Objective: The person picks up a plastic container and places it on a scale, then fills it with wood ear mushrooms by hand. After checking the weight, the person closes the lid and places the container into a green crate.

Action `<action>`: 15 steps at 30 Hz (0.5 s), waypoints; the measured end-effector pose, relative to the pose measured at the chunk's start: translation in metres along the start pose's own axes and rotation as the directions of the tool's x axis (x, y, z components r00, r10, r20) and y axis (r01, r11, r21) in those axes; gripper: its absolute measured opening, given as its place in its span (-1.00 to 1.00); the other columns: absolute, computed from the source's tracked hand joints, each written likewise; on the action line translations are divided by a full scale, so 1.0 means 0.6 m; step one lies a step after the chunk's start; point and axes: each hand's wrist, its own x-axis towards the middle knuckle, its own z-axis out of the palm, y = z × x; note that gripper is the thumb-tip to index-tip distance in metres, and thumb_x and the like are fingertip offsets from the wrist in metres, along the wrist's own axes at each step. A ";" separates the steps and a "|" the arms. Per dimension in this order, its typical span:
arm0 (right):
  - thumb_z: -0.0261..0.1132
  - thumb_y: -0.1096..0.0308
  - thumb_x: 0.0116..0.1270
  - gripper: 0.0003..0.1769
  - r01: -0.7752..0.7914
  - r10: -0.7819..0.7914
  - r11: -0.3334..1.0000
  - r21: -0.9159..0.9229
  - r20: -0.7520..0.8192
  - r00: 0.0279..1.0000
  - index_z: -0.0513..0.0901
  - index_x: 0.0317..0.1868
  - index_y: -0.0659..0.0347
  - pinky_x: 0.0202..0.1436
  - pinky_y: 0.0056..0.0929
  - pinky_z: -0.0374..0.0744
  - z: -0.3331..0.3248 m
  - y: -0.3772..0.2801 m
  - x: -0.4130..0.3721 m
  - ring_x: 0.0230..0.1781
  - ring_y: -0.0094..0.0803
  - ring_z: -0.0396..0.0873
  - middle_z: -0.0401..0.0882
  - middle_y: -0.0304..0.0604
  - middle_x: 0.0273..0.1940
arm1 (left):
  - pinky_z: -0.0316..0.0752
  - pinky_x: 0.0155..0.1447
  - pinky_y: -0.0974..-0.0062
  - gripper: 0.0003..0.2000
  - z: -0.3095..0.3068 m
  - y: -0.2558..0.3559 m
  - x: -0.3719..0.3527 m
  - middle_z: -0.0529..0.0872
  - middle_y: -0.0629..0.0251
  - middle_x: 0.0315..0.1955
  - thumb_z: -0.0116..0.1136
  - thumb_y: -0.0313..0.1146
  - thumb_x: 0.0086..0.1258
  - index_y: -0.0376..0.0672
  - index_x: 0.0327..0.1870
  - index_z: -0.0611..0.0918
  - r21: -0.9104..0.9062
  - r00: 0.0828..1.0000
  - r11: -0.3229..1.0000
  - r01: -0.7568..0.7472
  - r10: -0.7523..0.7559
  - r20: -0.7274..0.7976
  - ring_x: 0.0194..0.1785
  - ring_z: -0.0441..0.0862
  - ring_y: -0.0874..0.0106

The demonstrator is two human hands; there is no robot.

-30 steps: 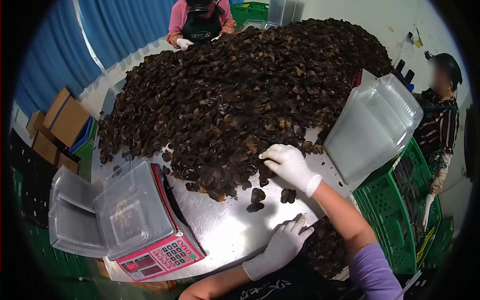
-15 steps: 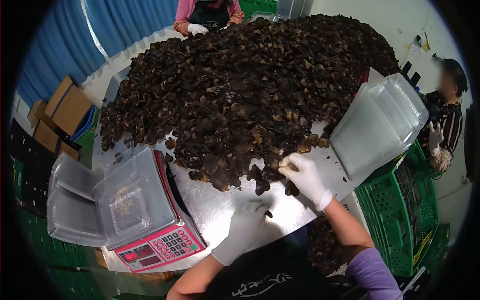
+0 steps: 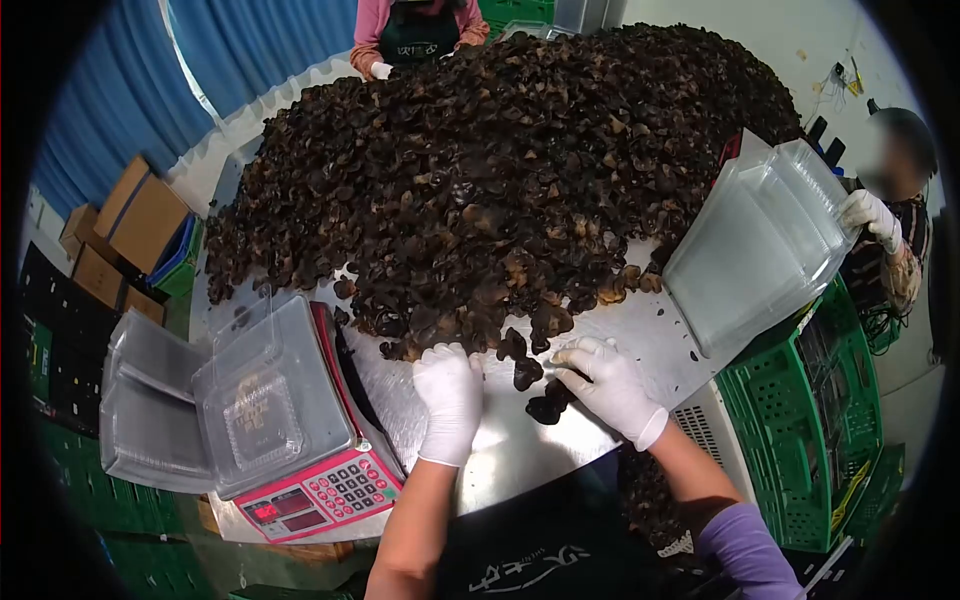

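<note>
A large heap of dark brown wood ear mushrooms (image 3: 490, 190) covers most of the metal table (image 3: 500, 445). My left hand (image 3: 447, 395), in a white glove, is closed at the near edge of the heap; its fingertips are hidden from me. Also gloved, my right hand (image 3: 605, 388) has thumb and fingers drawn together around the edge of a dark wood ear mushroom (image 3: 548, 402) close to the table surface. Other loose pieces (image 3: 527, 373) lie between the two hands.
At left a red-and-white scale (image 3: 320, 500) carries clear plastic boxes (image 3: 255, 400). Stacked clear boxes (image 3: 750, 250) stand at right, above green crates (image 3: 800, 420). One co-worker's gloved hand (image 3: 872, 218) touches that stack; another person (image 3: 420, 40) stands behind the heap.
My left hand has moved forward and left to the heap's edge. My right hand has come lower, with a dark piece beside its fingers. The co-worker's hand at right has risen to the boxes.
</note>
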 end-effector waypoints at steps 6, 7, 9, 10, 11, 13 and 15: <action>0.38 0.33 0.24 -0.92 -0.119 0.116 0.993 -0.013 -0.128 0.985 0.73 -0.28 0.10 -0.06 -0.32 0.50 -0.048 0.032 -0.030 -0.23 -0.27 0.64 0.69 -0.25 -0.27 | 0.41 -0.09 0.24 -0.85 -0.089 -0.027 -0.024 0.64 0.24 -0.34 0.32 -0.28 0.23 -0.14 -0.40 0.65 -0.319 0.979 0.947 0.032 -0.094 -0.181 -0.18 0.59 0.23; 0.38 0.35 0.24 -0.91 -0.172 0.172 0.985 0.007 -0.120 0.978 0.74 -0.26 0.12 -0.02 -0.30 0.51 -0.057 0.041 -0.036 -0.22 -0.21 0.63 0.69 -0.20 -0.25 | 0.41 -0.10 0.24 -0.86 -0.105 -0.027 -0.036 0.63 0.26 -0.35 0.32 -0.29 0.22 -0.13 -0.37 0.65 -0.352 0.970 0.936 -0.019 -0.067 -0.233 -0.19 0.59 0.23; 0.38 0.37 0.24 -0.92 -0.289 0.290 0.957 0.031 -0.133 0.948 0.73 -0.26 0.13 -0.05 -0.27 0.55 -0.053 0.052 -0.043 -0.21 -0.19 0.63 0.67 -0.15 -0.28 | 0.39 -0.13 0.24 -0.86 -0.115 -0.024 -0.068 0.64 0.29 -0.35 0.33 -0.29 0.21 -0.11 -0.32 0.64 -0.394 0.963 0.911 -0.120 0.010 -0.270 -0.19 0.58 0.24; 0.38 0.37 0.23 -0.91 -0.350 0.351 0.936 0.032 -0.118 0.929 0.73 -0.26 0.13 -0.07 -0.27 0.56 -0.051 0.049 -0.042 -0.21 -0.18 0.63 0.66 -0.14 -0.29 | 0.37 -0.13 0.24 -0.85 -0.113 -0.017 -0.091 0.64 0.30 -0.34 0.33 -0.29 0.21 -0.09 -0.29 0.63 -0.406 0.966 0.899 -0.165 0.064 -0.250 -0.19 0.58 0.24; 0.38 0.37 0.23 -0.91 -0.350 0.352 0.936 0.034 -0.111 0.929 0.73 -0.26 0.13 -0.07 -0.27 0.56 -0.044 0.044 -0.037 -0.21 -0.18 0.63 0.66 -0.14 -0.29 | 0.40 -0.10 0.27 -0.84 -0.108 -0.003 -0.114 0.65 0.30 -0.32 0.33 -0.30 0.19 -0.08 -0.26 0.65 -0.460 0.980 0.868 -0.185 0.126 -0.156 -0.18 0.59 0.24; 0.37 0.37 0.22 -0.91 -0.134 0.131 0.991 -0.015 -0.131 0.983 0.73 -0.27 0.15 -0.10 -0.27 0.57 -0.021 0.026 -0.012 -0.21 -0.18 0.63 0.65 -0.13 -0.29 | 0.47 0.02 0.25 -0.77 -0.092 0.013 -0.145 0.70 0.15 -0.17 0.36 -0.40 0.21 -0.17 -0.12 0.65 -0.604 0.975 0.774 -0.190 0.222 -0.022 -0.08 0.62 0.14; 0.36 0.36 0.21 -0.81 -0.090 0.094 0.994 0.069 -0.063 0.994 0.72 -0.15 0.15 0.01 -0.25 0.54 0.012 0.004 0.015 -0.10 -0.17 0.62 0.66 -0.13 -0.14 | 0.49 0.05 0.24 -0.74 -0.090 0.013 -0.145 0.70 0.10 -0.14 0.34 -0.40 0.24 -0.20 -0.06 0.65 -0.646 0.963 0.739 -0.189 0.268 0.024 -0.04 0.62 0.11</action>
